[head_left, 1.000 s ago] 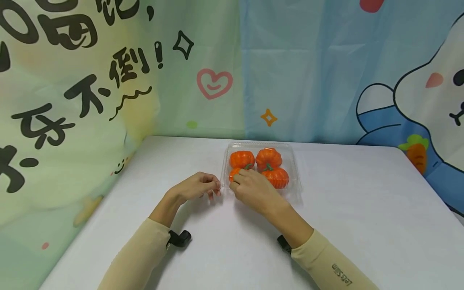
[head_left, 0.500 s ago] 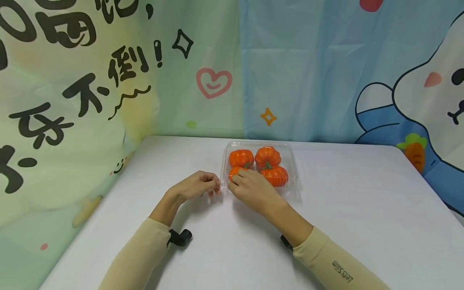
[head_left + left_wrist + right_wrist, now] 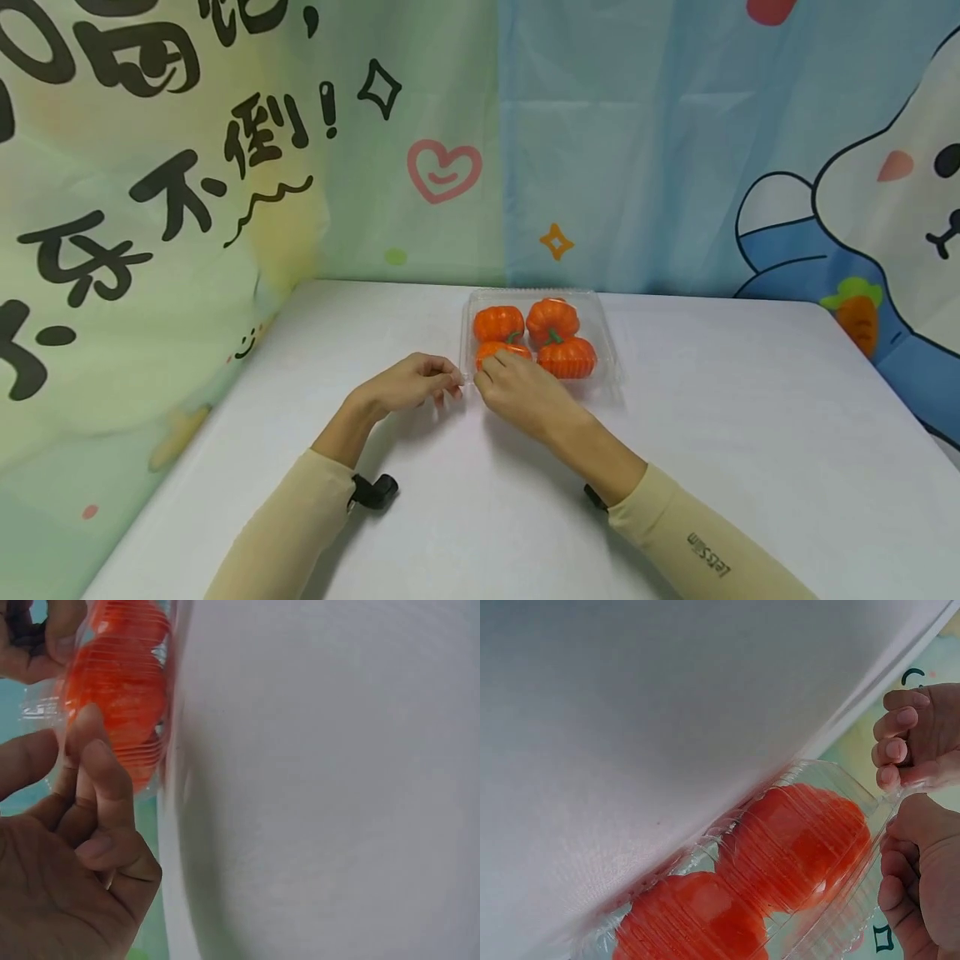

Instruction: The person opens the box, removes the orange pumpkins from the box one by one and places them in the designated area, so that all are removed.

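A clear plastic clamshell box with several small orange pumpkins inside lies toward the back of the table. My right hand is at its near left part, over the front left pumpkin; in the left wrist view the right thumb and finger pinch the rim. My left hand is at the box's near left corner. Seen from the right wrist, the left thumb and forefinger pinch the corner's edge, with the other fingers curled beside it. Green stems show between the pumpkins in the head view.
A white tabletop spreads around the box and both forearms. Behind it hangs a printed cloth backdrop with lettering and a cartoon rabbit. A small black wrist camera sticks out from the left sleeve.
My left hand has come slightly right, closer to the box corner. The box and pumpkins have shifted a little toward the backdrop. My right hand stays nearly where it was.
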A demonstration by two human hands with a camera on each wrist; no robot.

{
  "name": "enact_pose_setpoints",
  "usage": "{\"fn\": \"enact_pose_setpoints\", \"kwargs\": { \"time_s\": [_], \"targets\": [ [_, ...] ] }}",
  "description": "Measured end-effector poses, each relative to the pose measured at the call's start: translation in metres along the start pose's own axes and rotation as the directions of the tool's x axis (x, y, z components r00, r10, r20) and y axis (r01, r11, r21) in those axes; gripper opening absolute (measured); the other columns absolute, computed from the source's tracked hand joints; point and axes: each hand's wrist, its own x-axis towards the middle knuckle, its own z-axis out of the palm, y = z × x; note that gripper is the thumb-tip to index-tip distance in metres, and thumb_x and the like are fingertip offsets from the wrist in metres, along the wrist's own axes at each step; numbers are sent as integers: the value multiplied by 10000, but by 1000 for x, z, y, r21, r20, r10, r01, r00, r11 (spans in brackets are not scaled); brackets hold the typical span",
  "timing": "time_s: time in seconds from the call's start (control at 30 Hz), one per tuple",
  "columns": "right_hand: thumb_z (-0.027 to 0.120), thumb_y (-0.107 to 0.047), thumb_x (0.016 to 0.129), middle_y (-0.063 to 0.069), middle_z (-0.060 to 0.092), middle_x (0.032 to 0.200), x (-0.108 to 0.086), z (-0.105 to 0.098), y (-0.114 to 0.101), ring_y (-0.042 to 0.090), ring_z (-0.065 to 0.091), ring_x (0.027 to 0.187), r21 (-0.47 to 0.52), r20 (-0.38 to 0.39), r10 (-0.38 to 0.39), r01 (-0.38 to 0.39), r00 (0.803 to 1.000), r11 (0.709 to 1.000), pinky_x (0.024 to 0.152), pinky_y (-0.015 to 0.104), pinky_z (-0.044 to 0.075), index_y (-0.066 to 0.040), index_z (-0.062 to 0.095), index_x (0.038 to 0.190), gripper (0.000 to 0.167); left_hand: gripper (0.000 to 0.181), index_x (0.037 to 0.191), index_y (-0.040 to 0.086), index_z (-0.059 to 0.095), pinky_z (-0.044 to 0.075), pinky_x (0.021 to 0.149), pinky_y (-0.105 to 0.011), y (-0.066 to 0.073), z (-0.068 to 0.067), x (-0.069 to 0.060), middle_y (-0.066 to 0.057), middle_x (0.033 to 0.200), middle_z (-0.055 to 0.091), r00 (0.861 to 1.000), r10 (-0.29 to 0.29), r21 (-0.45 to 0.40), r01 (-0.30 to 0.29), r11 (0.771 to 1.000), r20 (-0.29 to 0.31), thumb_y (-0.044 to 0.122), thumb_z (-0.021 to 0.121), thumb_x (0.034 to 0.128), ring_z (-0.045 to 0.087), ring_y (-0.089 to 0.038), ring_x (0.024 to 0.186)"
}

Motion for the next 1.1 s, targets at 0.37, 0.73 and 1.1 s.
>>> {"fn": "enact_pose_setpoints", "kwargs": {
  "time_s": [0.37,0.73,1.1],
  "targets": [
    [762,-8,890,50,602,835,-2,0,0,195,531,759,-18,-2,-35,35,999,999,725,244,462,-37,693,922,81,215,1053,59,640,337,644,-274,-4,3,4,-115,1041,690,999,1,-100,4,995,53,210,490,1084,600,-217,833],
    [743,32,872,51,615,800,-2,4,3,196,543,729,-50,-74,-50,47,996,998,694,246,465,-55,686,847,107,174,1005,52,606,317,596,-257,-2,3,7,-127,923,632,1000,27,-72,-27,997,-2,168,482,1045,600,-223,798],
    [742,15,883,52,632,808,-2,4,1,186,532,704,-101,-76,-66,58,995,993,674,230,441,-51,689,877,85,192,986,30,643,314,585,-240,-1,6,4,-43,831,646,997,53,-9,-54,999,-57,194,545,1012,615,-253,797]
  ]
}}
